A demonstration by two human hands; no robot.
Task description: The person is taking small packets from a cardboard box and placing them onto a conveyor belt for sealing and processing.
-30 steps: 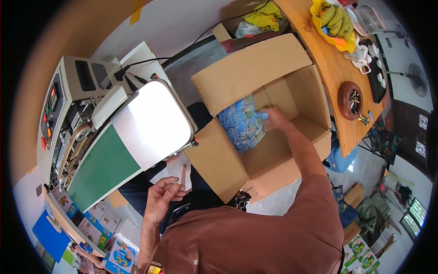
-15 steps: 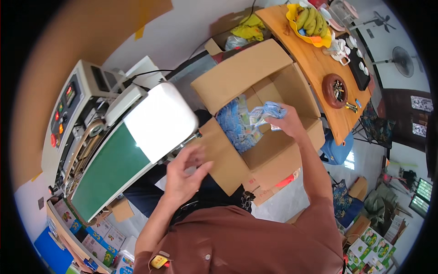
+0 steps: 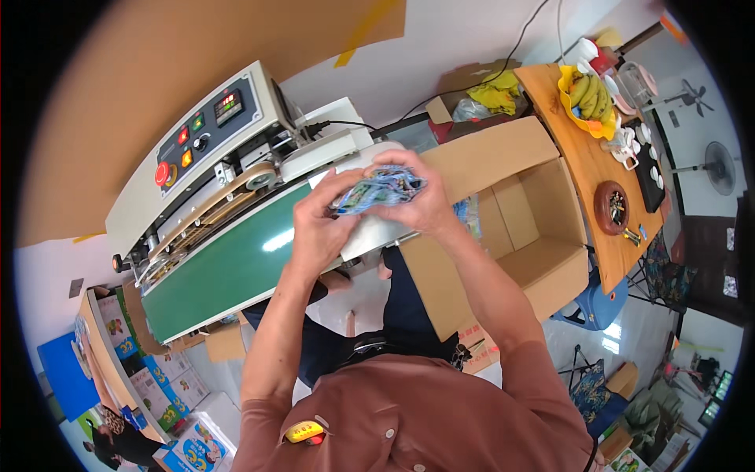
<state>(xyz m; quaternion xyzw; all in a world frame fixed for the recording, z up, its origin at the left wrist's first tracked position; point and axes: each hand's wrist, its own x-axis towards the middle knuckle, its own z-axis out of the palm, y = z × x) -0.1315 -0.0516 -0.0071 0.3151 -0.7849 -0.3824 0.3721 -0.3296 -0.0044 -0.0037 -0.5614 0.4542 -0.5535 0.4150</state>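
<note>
A bunch of blue printed plastic bags (image 3: pixel 381 189) is gripped between both my hands, above the white end plate (image 3: pixel 366 240) of a sealing machine. My left hand (image 3: pixel 321 224) closes around the bunch's left side, and my right hand (image 3: pixel 425 197) around its right side. Whether the bags are filled cannot be made out. Just left of my hands runs the machine's green conveyor belt (image 3: pixel 228 263). To the right stands an open cardboard box (image 3: pixel 543 204). More blue bags (image 3: pixel 469 212) show inside it, partly covered by my right arm and a flap.
The machine's control panel (image 3: pixel 208 130) rises behind the belt, with lit digits and coloured buttons. A wooden table (image 3: pixel 578 173) at right holds bananas (image 3: pixel 590 96), a round brown ashtray (image 3: pixel 612 208) and a tea tray. Printed cartons (image 3: pixel 161 385) stand at lower left. A black cable runs behind the box.
My right hand has come out of the box with blue bags and moved left over the white plate. My left hand, empty before, now grips them too. The view has swung left.
</note>
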